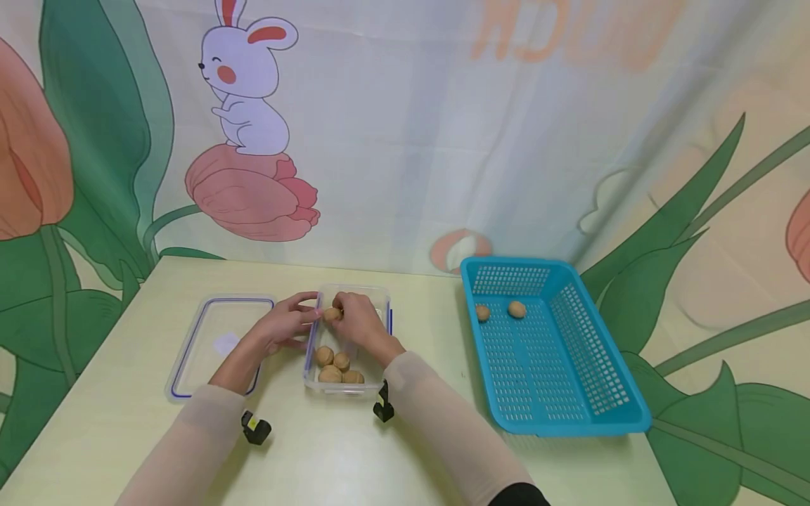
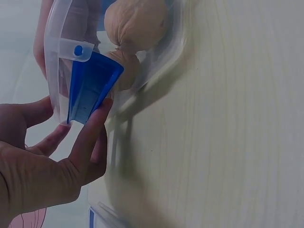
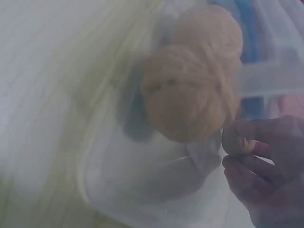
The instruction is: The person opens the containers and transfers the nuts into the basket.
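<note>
The person's left hand (image 1: 286,325) grips the side of a clear plastic container (image 1: 354,288) at its blue latch (image 2: 92,88); the right hand (image 1: 361,322), inside, pinches a walnut (image 3: 236,141). Four walnuts (image 1: 330,374) cluster at the near end; two more (image 1: 517,310) lie in the blue basket (image 1: 538,426).

TEXT: orange lettering (image 1: 557,31) | ON: backdrop cloth (image 1: 392,154) | READ: cut off at top, word illegible
</note>
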A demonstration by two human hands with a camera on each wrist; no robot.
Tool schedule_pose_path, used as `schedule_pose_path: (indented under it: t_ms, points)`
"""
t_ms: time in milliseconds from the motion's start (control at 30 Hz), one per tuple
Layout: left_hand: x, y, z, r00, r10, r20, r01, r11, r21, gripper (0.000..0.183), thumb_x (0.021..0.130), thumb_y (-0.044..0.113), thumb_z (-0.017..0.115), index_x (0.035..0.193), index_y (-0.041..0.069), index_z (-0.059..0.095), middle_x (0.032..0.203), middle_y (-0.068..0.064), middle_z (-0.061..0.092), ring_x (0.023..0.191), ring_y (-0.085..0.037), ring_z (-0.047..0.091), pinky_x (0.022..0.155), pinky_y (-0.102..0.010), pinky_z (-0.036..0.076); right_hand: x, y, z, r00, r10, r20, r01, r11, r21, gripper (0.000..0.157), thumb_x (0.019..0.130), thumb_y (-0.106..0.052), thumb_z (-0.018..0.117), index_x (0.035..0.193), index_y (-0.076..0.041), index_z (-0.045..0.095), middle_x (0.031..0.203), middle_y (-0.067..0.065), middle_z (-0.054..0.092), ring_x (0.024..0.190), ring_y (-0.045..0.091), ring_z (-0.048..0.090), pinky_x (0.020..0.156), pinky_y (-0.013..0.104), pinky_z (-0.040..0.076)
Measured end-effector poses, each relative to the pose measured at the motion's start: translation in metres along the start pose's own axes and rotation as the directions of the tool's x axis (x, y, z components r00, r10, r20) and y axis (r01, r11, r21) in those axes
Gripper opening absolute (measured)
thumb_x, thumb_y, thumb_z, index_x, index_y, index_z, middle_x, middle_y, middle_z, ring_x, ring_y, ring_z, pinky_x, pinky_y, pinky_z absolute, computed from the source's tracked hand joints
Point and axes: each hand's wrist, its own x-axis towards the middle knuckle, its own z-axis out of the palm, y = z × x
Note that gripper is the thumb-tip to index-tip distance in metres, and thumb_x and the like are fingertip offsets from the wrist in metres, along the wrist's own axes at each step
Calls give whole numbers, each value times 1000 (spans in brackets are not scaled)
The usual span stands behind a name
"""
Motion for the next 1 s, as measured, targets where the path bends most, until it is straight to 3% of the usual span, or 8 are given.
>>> schedule_pose_path:
  t_ms: [200, 433, 767, 1000]
  points:
    - [3, -2, 0, 1000, -4, 2, 4, 1000, -10, 65, 113, 23, 54, 169, 14, 23, 164, -27, 31, 146, -49, 42, 84, -42, 62, -2, 1, -2, 1000, -23, -8, 23, 1000, 18, 17, 97, -16, 80, 105, -6, 68, 89, 2, 65, 79, 14, 56, 68, 23, 47]
    - [4, -1, 0, 1000, -16, -1, 16, 1000, 2, 65, 113, 23, 53, 169, 14, 23, 164, -27, 31, 146, -50, 42, 86, -44, 62, -5, -5, -26, 996, -83, 40, 83, 997, -4, 25, 97, -19, 79, 117, -5, 73, 101, 3, 67, 87, 14, 59, 76, 23, 50]
    - [3, -1, -1, 999, -34, 3, 34, 999, 21, 66, 113, 25, 54, 169, 14, 22, 167, -27, 28, 150, -51, 37, 89, -46, 61, -23, -10, -84, 955, -282, 96, 280, 959, 30, 27, 98, -20, 78, 120, -5, 73, 109, 6, 68, 103, 27, 69, 87, 28, 54]
    - [3, 2, 1, 999, -34, 9, 33, 999, 12, 67, 113, 24, 54, 170, 14, 21, 167, -26, 28, 149, -50, 38, 91, -48, 61, -52, -7, -136, 946, -319, 51, 318, 947, 40, 26, 98, -19, 79, 118, -4, 73, 108, 7, 69, 101, 23, 70, 91, 30, 57]
